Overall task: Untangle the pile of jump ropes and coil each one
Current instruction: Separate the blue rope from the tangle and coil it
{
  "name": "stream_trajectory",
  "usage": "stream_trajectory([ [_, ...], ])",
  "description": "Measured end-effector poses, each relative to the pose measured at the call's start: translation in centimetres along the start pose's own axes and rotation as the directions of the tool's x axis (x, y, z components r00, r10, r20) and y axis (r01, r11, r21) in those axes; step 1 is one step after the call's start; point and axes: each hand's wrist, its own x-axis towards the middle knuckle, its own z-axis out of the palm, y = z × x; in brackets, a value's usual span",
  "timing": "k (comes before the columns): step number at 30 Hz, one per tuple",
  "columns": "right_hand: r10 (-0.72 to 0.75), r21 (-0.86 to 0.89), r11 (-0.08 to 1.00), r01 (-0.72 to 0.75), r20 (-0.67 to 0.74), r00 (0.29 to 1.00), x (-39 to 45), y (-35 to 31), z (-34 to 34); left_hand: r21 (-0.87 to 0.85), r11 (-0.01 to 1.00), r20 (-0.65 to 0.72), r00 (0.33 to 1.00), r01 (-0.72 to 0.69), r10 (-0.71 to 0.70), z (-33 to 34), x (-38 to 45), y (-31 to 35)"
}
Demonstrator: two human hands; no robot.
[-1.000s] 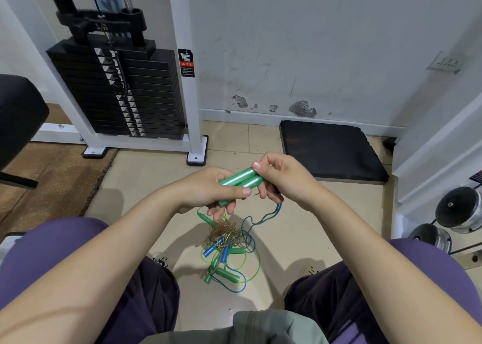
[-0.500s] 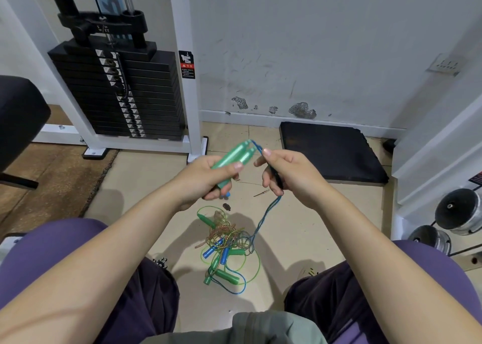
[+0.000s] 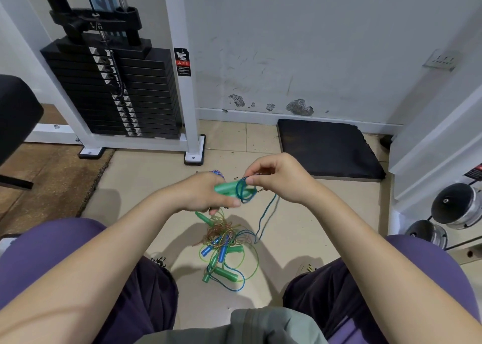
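Two hands busy: left hand (image 3: 202,195) gripping green handles (image 3: 226,187), right hand (image 3: 280,178) pinching limp, light blue cord (image 3: 243,192); best held by handles.

A big black weight stack (image 3: 114,93) stands in a white frame (image 3: 186,82). A black mat (image 3: 328,148) lies by the scuffed wall (image 3: 300,43). Shiny dumbbells (image 3: 456,205) sit nearby.

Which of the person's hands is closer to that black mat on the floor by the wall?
The right hand. It pinches the blue cord just short of the black mat's near left corner; the left hand, gripping the green handles, sits farther left.
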Motion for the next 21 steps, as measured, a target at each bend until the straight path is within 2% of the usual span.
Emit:
stream_trajectory([
  [3,-0.009,0.009,1.000,0.008,0.040,0.999,0.0,-0.1,0.3,-0.041,0.998,0.128,0.990,-0.048,0.053,0.6,-0.4,0.7],
  [9,-0.018,0.049,0.999,0.014,0.076,0.997,-0.3,-0.3,0.4,-0.085,0.992,0.064,0.993,-0.092,0.098,1.3,-0.5,1.2],
  [12,-0.029,0.186,0.982,0.011,0.095,0.995,-0.5,-0.2,-0.1,-0.169,0.980,0.121,0.985,-0.104,0.125,1.0,-0.7,1.4],
  [15,-0.016,0.212,0.977,-0.003,0.089,0.996,-0.6,-0.2,-0.5,-0.284,0.950,0.186,0.965,-0.127,0.185,0.4,-0.9,1.6],
  [18,-0.002,0.260,0.965,-0.023,0.097,0.995,-0.7,-0.3,-0.7,-0.415,0.902,0.142,0.970,-0.122,0.196,0.1,-0.9,1.6],
  [21,0.010,0.342,0.937,-0.070,0.175,0.985,-0.9,-0.3,-0.7,-0.494,0.856,0.057,0.977,-0.152,0.206,0.1,-0.9,1.5],
])
